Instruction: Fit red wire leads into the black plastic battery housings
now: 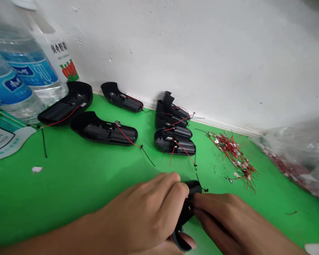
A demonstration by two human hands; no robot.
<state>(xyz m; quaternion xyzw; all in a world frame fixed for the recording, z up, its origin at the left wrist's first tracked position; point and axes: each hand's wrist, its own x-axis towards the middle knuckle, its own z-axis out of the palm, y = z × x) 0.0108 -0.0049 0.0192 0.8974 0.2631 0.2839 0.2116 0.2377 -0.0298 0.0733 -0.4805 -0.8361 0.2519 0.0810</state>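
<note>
My left hand point(159, 205) is wrapped round a black plastic housing half point(192, 187), its hollow side facing up and its curved end toward me. At the housing's inner side, the thumb and fingertips of my right hand point(223, 216) are pressed together in a pinch. What they grip is hidden, though a bit of red wire shows beside them. A thin black wire end point(198, 177) sticks out past the housing's far end. Beyond my hands, several similar black housings point(103, 131) with red and black wires lie on the green table point(95, 191).
To the right lies a tangled pile of short red wires with metal contacts point(236, 156), beside a clear plastic bag point(295, 156). Water bottles point(18, 85) and a white carton-print bottle point(60, 53) stand at left. A white wall point(175, 46) closes off the back.
</note>
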